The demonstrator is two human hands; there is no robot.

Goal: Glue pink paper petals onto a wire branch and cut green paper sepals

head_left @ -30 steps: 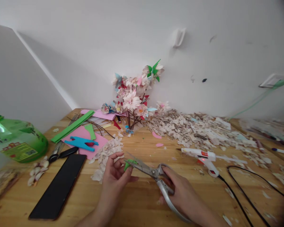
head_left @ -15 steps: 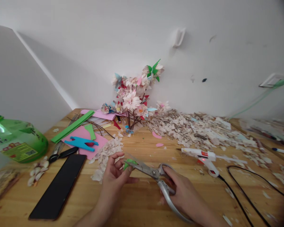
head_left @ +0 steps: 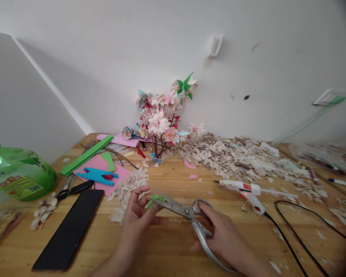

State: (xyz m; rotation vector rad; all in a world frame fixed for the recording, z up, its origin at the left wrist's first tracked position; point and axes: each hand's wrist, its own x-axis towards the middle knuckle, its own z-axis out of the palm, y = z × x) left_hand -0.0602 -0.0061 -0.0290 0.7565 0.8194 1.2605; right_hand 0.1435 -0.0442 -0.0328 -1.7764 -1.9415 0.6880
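Note:
Between the fingertips of my left hand (head_left: 140, 215) is a small piece of green paper (head_left: 155, 199). My right hand (head_left: 219, 231) grips the handles of a pair of silver scissors (head_left: 187, 211), whose blades point left. The blades are partly apart and reach to the green paper, close to my left thumb; whether they touch it is hard to tell. Beyond my left hand lies a heap of pale petal-like flakes (head_left: 132, 184). A bunch of handmade flowers (head_left: 160, 123) with pale petals and coloured leaves stands upright against the wall.
A hot glue gun (head_left: 242, 188) with a black cord lies right. A large pile of pale flakes (head_left: 233, 157) spreads behind it. To the left are a black phone (head_left: 69, 231), a green bottle (head_left: 20, 173), blue paper (head_left: 98, 176), pink paper (head_left: 121, 171) and a green strip (head_left: 86, 156).
The view has shifted very slightly, so the table things sit a little further left. My hands, the scissors and the green paper keep nearly the same pose.

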